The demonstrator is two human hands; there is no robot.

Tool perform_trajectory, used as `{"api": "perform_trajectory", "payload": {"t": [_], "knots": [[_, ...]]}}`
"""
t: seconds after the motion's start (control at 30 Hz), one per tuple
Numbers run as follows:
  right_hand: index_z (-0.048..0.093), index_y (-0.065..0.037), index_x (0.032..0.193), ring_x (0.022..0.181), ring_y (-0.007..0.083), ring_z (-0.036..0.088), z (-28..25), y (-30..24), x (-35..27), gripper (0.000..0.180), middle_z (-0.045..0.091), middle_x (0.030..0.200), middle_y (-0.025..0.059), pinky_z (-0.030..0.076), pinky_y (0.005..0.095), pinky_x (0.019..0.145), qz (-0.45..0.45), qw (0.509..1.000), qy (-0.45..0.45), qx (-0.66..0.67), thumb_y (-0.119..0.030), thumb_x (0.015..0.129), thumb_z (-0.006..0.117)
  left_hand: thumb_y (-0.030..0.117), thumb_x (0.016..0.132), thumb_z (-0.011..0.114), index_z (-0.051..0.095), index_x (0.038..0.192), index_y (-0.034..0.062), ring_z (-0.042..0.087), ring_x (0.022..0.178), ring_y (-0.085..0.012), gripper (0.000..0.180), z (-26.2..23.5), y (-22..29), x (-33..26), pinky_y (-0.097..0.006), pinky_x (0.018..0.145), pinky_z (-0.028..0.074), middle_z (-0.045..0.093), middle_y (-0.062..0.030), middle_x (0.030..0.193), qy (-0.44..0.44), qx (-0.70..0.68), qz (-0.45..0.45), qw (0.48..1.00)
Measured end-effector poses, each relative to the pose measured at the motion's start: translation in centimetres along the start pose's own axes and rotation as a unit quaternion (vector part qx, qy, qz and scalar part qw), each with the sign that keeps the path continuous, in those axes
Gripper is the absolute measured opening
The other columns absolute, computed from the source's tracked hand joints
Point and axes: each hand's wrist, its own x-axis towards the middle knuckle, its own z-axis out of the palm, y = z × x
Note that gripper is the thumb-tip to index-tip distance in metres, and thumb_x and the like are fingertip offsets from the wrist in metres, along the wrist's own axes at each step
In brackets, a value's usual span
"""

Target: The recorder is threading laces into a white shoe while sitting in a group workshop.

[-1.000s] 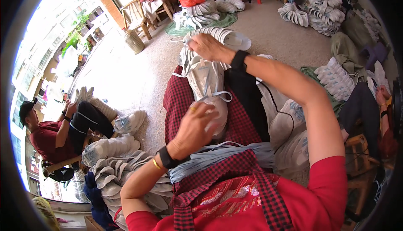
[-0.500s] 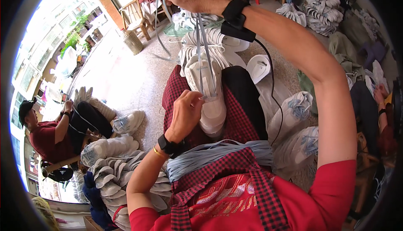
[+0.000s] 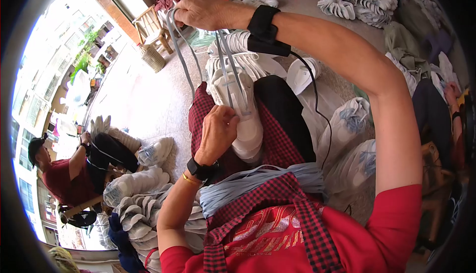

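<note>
A stack of white shoe uppers rests between my thighs, the top one facing up with its toe toward me. Grey-blue shoelace passes through holes near its toe, and two strands rise from there. My right hand is raised beyond the shoe upper, closed on the shoelace, with a loop hanging at its left. Beside the upper's left edge, my left hand has curled fingers with thumb and forefinger close together. Whatever is between them is hidden. A bundle of pale blue shoelaces lies across my lap.
More shoe uppers are piled at my left, with bundled uppers at my right. A co-worker sits at the left, and another person's hand shows far right. A black cable hangs from my right wrist. A bamboo chair stands beyond.
My right hand has shifted left and slightly lower in the picture, and the strands lean further left. My left hand stays beside the upper. The whole view has shifted slightly.
</note>
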Motion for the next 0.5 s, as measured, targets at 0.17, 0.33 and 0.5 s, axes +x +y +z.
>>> {"api": "perform_trajectory", "payload": {"t": [0.17, 0.33, 0.5], "knots": [[0.069, 0.0, 0.085, 0.069, 0.0212, 0.065, 0.7, 0.5, 0.3, 0.035, 0.069, 0.076, 0.0116, 0.051, 0.0346, 0.072, -0.031, 0.999, 0.027, 0.015, -0.021, 0.098, 0.045, 0.001, 0.082, 0.065, 0.059, 0.086, -0.0033, 0.061, 0.073, -0.033, 0.008, -0.9, -1.1, 0.8, -0.039, 0.065, 0.048, 0.06, -0.0168, 0.081, -0.055, 0.034, 0.064, 0.996], [0.069, 0.001, 0.084, 0.066, 0.0195, 0.064, 0.1, -0.1, 0.4, 0.036, 0.068, 0.073, 0.0109, 0.051, 0.0351, 0.069, -0.013, 0.999, 0.007, 0.039, -0.02, 0.099, 0.043, -0.001, 0.084, 0.061, 0.053, 0.09, -0.0022, 0.057, 0.071, -0.0342, 0.011, -2.9, -1.7, 1.3, -0.04, 0.065, 0.046, 0.055, -0.0148, 0.081, -0.145, 0.021, 0.158, 0.976], [0.068, -0.001, 0.082, 0.057, 0.0174, 0.06, -0.7, -1.5, 0.9, 0.037, 0.063, 0.063, 0.0078, 0.049, 0.0364, 0.061, 0.015, 0.998, -0.015, 0.062, -0.022, 0.099, 0.044, 0.005, 0.082, 0.072, 0.053, 0.092, -0.0007, 0.057, 0.068, -0.023, 0.022, -1.6, -2.3, 0.1, -0.035, 0.063, 0.047, 0.055, -0.01, 0.078, -0.098, -0.033, 0.031, 0.994]]}}
